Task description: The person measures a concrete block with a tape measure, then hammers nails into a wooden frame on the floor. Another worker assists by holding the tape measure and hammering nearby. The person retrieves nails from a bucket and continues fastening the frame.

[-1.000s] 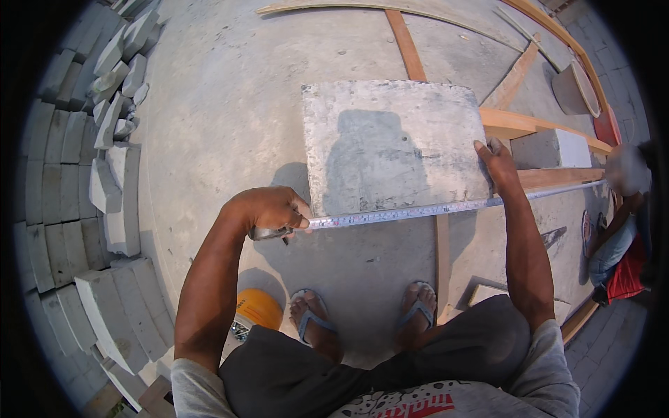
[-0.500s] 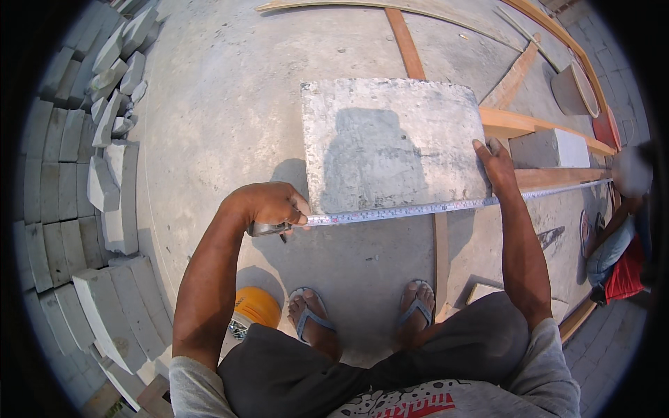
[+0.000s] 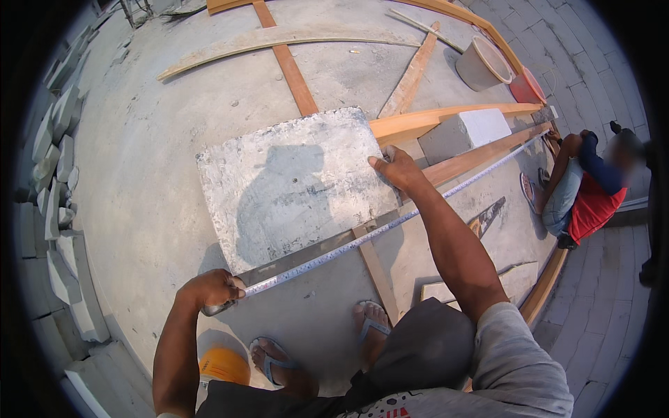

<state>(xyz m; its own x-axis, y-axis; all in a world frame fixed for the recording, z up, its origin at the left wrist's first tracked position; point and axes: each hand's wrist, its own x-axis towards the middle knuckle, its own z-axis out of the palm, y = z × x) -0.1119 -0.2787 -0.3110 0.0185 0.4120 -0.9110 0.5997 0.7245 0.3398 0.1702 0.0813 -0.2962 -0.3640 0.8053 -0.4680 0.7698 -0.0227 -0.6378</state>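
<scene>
Seen from above, a person in sandals bends over a concrete floor. The left grip (image 3: 209, 291) is closed around the case of a tape measure (image 3: 334, 252), at the near left corner of a worn grey-white panel (image 3: 296, 188). The right grip (image 3: 403, 171) is clamped on the panel's right edge, thumb on top; its other fingers are partly hidden. The blade runs from the left grip along the panel's near edge, passes beneath the right forearm, and reaches a crouching co-worker's hand (image 3: 554, 136) well beyond the right grip. Whether that hand holds the tip is too small to tell.

The likeliest trouble is at the ends: if the far end slipped free, the blade could spring back toward the left grip; if the left grip slackened, it could sag or twist and misread. The right forearm, above the blade, could knock it if lowered. A pull by the right grip might shift the panel. Below the left grip, a yellow container (image 3: 224, 364) sits near the left foot (image 3: 275, 355), where a careless step could tip it.
</scene>
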